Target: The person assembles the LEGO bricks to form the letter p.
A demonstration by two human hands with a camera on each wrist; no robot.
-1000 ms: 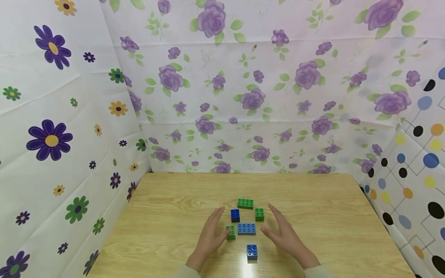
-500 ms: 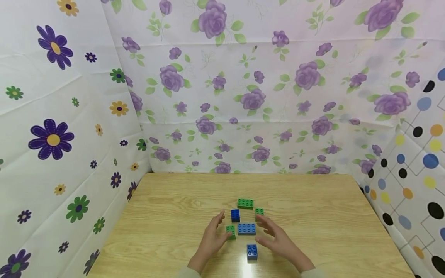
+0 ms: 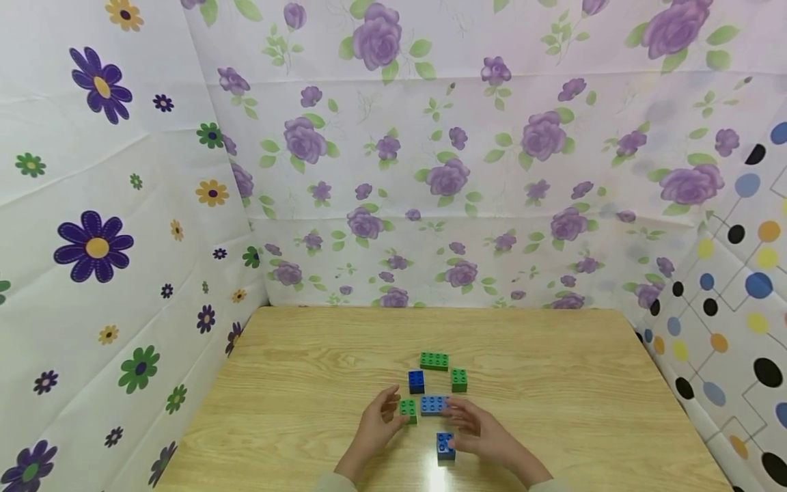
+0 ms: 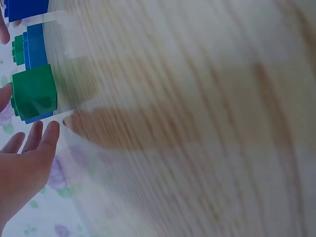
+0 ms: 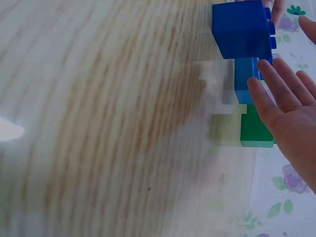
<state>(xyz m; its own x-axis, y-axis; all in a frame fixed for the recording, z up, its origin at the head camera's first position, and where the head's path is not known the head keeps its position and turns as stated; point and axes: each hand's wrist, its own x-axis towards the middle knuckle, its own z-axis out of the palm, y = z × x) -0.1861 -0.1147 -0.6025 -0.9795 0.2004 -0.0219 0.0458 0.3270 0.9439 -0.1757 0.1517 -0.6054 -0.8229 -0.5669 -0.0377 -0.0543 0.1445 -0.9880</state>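
Note:
My left hand [image 3: 376, 425] is beside a small green building brick [image 3: 405, 408], fingers on its far left, thumb at its near edge. In the left wrist view those fingers are extended near the green brick [image 4: 34, 94]. My right hand [image 3: 487, 435] reaches in from the right. Its fingers overlap the right end of a long blue brick [image 3: 432, 405], and its thumb overlaps a small blue brick [image 3: 443, 449] nearer me. The right wrist view shows the right fingers [image 5: 284, 84] stretched out, with the small blue brick [image 5: 239, 30] standing between thumb and fingers.
Farther back on the wooden table [image 3: 295, 383] lie a small dark blue brick [image 3: 416, 381], a long green brick [image 3: 434, 361] and another small green brick [image 3: 458, 380]. Flower-patterned cloth [image 3: 406, 150] stands behind the table, with more patterned cloth at both sides.
My right hand has moved left and toward me, from beside the back green brick to over the near blue one. The left hand has shifted slightly, its fingers bending more. The bricks have stayed put.

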